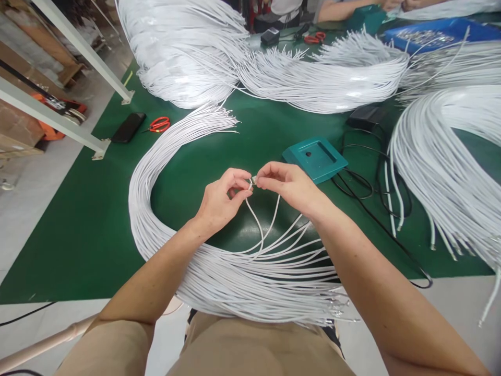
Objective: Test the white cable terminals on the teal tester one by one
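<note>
My left hand (221,201) pinches a white cable (256,222) close to its end. Facing it, my right hand (291,185) is closed on the end of a second white cable (275,214). Between the fingertips the two ends meet around a small shiny fitting (252,180), too small to make out exactly. Both cables rise out of a thick curved bundle of white cables (143,193), which lies under my forearms and along the table's front edge. Just beyond my right hand is a teal tray-like device (317,159).
Red-handled scissors (159,124) and a black phone (128,128) lie left on the green table (78,235). Large white cable bundles (321,78) fill the back, another bundle (434,172) the right. Black cords (364,209) trail beside the teal device. A blue tray (465,31) holds small metal parts.
</note>
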Tool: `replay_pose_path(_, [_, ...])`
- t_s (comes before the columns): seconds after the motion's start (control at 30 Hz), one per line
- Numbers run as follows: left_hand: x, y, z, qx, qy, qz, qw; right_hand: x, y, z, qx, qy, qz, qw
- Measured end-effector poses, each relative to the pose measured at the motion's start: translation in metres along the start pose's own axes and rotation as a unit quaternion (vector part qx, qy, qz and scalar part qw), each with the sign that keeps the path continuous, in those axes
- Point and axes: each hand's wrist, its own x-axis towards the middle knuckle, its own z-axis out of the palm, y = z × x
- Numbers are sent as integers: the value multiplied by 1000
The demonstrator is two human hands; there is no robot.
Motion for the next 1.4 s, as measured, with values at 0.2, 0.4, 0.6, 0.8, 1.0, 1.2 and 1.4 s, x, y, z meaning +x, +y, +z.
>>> replay_pose_path(0.2, [-2, -2, 1, 24, 19, 15, 999, 3, -8, 2, -30, -2, 23, 999])
replay_pose_path(0.4, [-2, -4, 1, 61, 23, 36, 997, 5, -4, 4, -70, -22, 14, 997])
replay_pose_path(0.6, [-2, -6, 0, 76, 24, 38, 996, 5, -3, 2, -78, 18, 49, 996])
replay_pose_path(0.8, [0, -8, -1, 62, 13, 43, 997, 3, -3, 2, -82, 13, -2, 997])
replay_pose_path(1.0, [6, -8, 1, -10, -10, -31, 999, 6, 11, 10, -337, 26, -144, 930])
replay_pose_path(1.2, [19, -19, 6, -139, -33, -168, 975, 26, 25, -4, -544, 34, -235, 805])
replay_pose_path(1.4, [25, -31, 11, -124, -37, -192, 973, 48, 23, -29, -597, -86, -156, 782])
